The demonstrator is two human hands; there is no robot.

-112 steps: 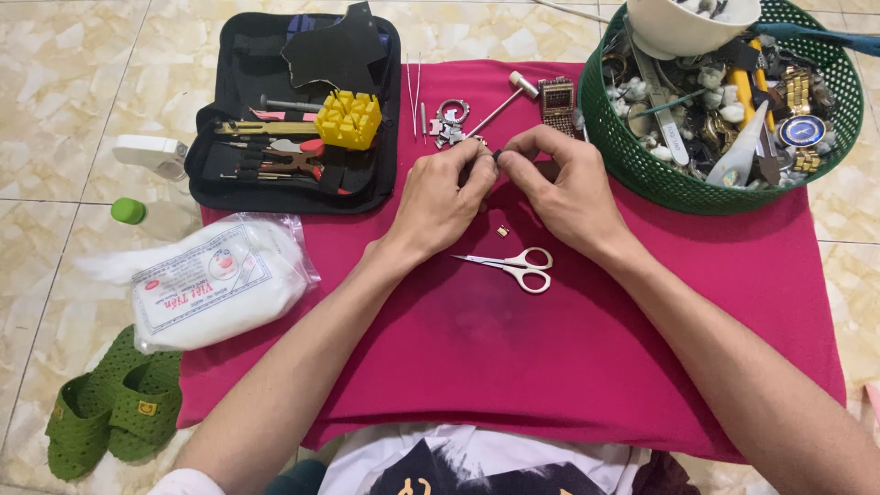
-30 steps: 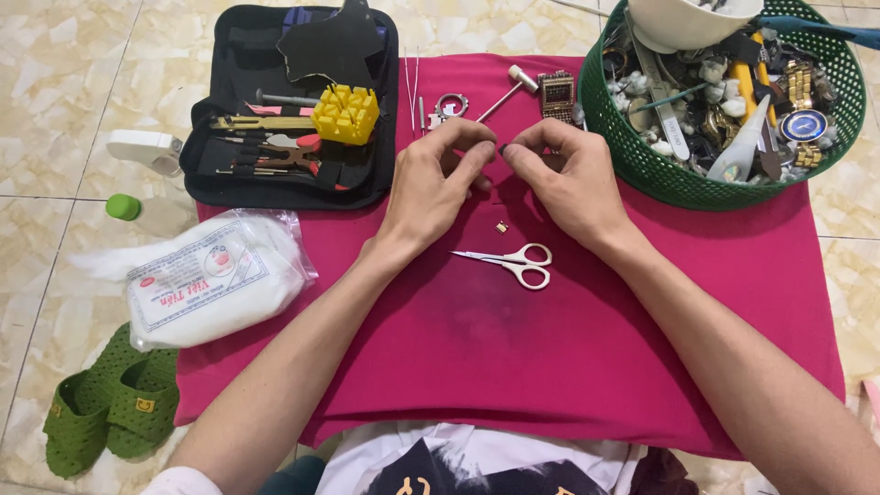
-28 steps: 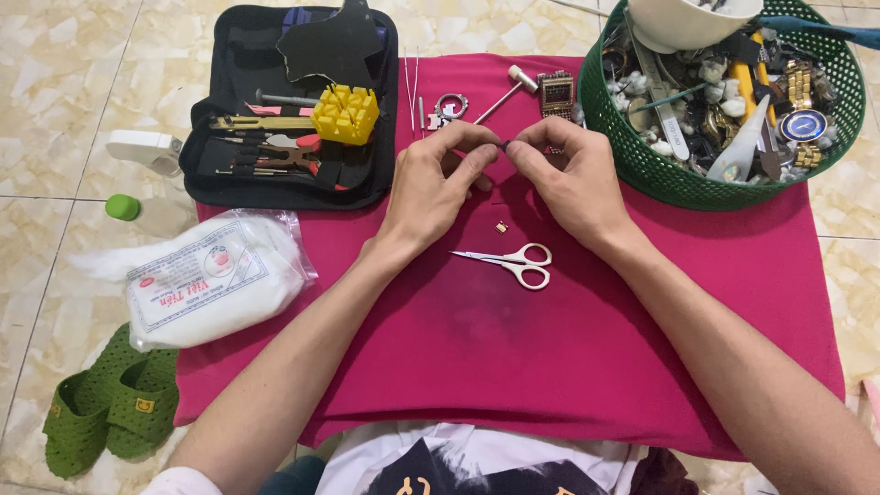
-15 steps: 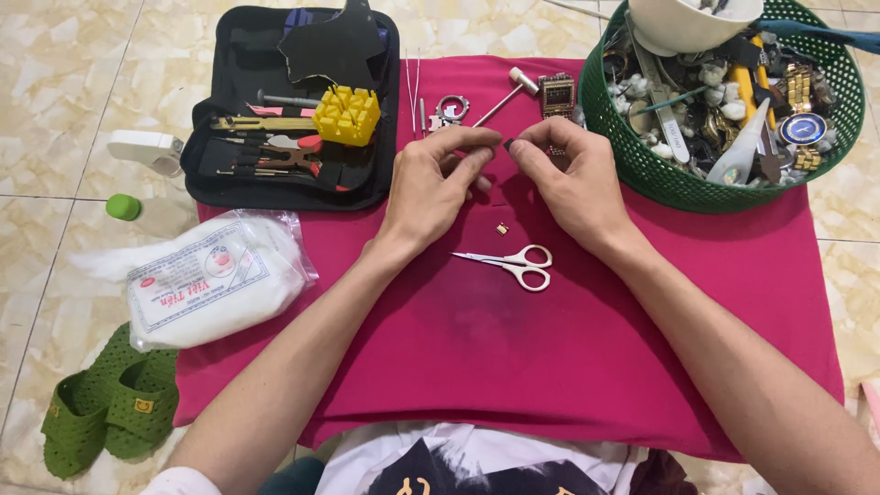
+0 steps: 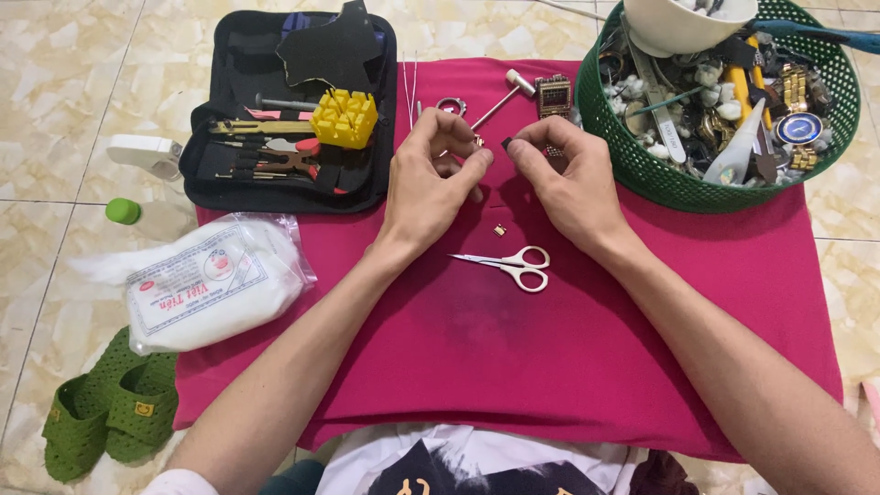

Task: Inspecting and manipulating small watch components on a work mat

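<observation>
While both hands stay bunched over the far middle of the magenta cloth, little has changed across the last few seconds: compared with the view from nearly four seconds back, the hands have drifted slightly away from the body, and a narrow gap has opened between their fingertips. The left hand is curled, thumb and forefinger pressed together on a tiny brownish metal piece; what it is exactly is too small to tell. The right hand mirrors it, fingertips pinched on a small dark bit just across that gap. This reads as fine fitting or separating work on a very small part, with progress slow and measured in small shifts. Just nearer the body than the hands lies a loose gold link, unmoved, and below it the small white-handled scissors, also where they lay before. Beyond the left hand sits the black tool case with its yellow block; beyond the right hand a small hammer and a square watch; outward of the right hand stands the green basket of watch parts.
</observation>
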